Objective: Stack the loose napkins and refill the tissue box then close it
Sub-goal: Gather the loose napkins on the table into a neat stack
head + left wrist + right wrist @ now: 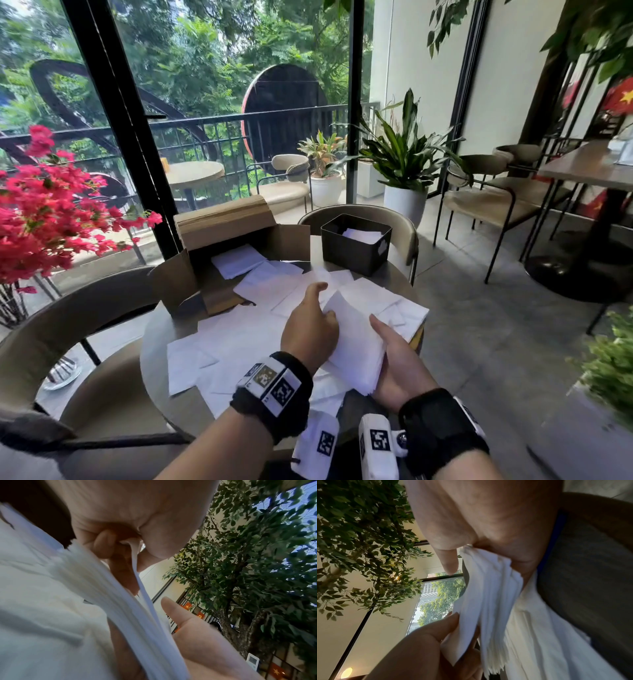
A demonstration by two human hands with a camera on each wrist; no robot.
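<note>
Loose white napkins (239, 339) lie scattered over the round grey table (178, 411). My right hand (397, 359) holds a tilted stack of napkins (356, 342) from below, above the table's near right part. My left hand (310, 330) pinches a single napkin (135, 563) against the stack's top edge. In the right wrist view the stack (489, 591) sits between my right thumb and palm. The black tissue box (356, 245) stands open at the table's far side, with a few napkins inside. No lid is in view.
An open cardboard box (226, 233) with napkins in it takes up the table's far left. Curved chairs stand behind the table (406, 229) and at its left (51, 325). Pink flowers (44, 212) hang at the left. A potted plant (404, 164) is beyond.
</note>
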